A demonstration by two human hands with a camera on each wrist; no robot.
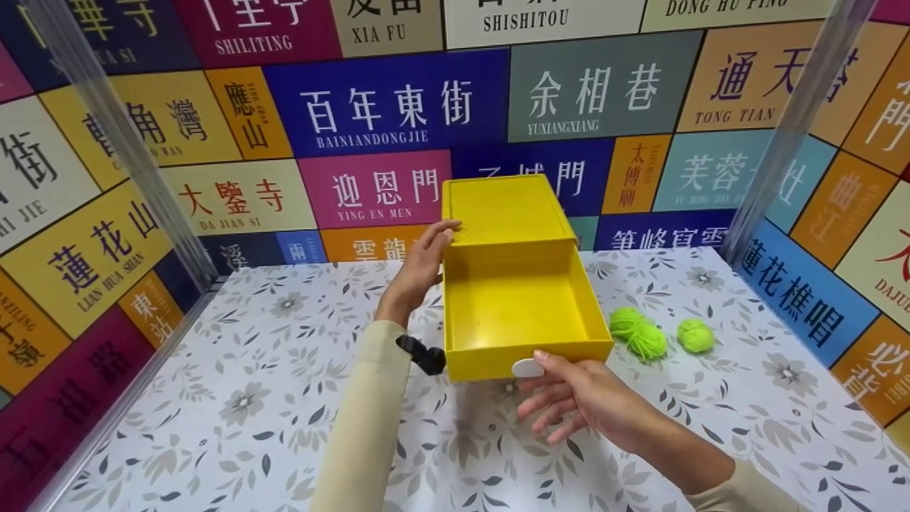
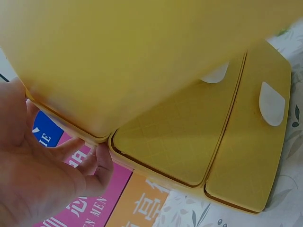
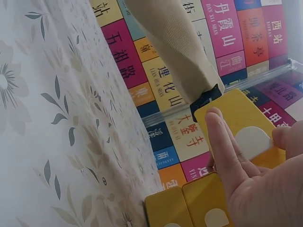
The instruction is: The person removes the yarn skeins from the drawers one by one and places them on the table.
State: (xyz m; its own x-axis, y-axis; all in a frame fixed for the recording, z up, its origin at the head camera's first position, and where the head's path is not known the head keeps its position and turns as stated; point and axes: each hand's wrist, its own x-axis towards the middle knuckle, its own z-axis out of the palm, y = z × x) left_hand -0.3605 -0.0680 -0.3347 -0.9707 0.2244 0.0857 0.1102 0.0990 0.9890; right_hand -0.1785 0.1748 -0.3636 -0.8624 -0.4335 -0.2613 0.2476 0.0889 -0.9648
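A yellow drawer box (image 1: 505,213) stands on the table, its top drawer (image 1: 522,306) pulled far out so the bare inside floor shows. On the front of this drawer is a rounded white handle (image 1: 527,367). Lower drawers (image 2: 165,132), with white handles of their own, appear beneath it in the left wrist view. My left hand (image 1: 418,264) holds the box's left side with bent fingers. At the drawer front is my right hand (image 1: 579,391), thumb touching beside the white handle and the other fingers fairly straight below it.
Two bright green yarn balls, a longer one (image 1: 638,334) and a rounder one (image 1: 695,336), lie right of the box on the flower-patterned table cover (image 1: 234,419). Behind stands a wall of coloured signs (image 1: 384,99), with clear posts (image 1: 775,142) at the corners.
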